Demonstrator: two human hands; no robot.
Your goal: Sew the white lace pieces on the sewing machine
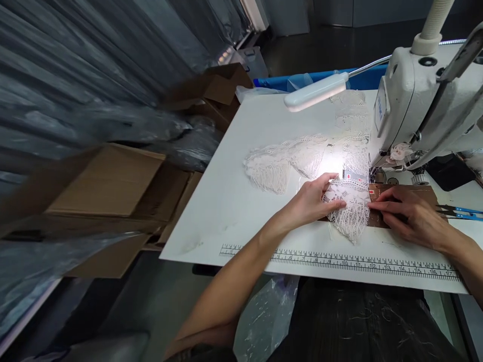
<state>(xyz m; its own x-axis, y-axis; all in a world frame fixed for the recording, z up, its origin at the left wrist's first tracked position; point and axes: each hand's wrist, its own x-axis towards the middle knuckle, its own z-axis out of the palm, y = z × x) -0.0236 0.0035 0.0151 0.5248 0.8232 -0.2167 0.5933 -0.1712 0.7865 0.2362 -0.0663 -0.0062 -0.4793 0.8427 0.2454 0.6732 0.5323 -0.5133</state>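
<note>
The left hand (311, 198) grips the lace (352, 213) at its left side. The right hand (409, 213) has its fingertips at the right edge; whether this grip is clenched cannot be told. The lace lies partly over the brown plate (379, 219) on the surface (230, 216), just before the machine (400, 95). Snips (466, 212) lie beside the right hand.

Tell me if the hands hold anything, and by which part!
The left hand holds the white lace at its left side. The right hand is at the lace's right edge; whether it grips, I can't tell.
</note>
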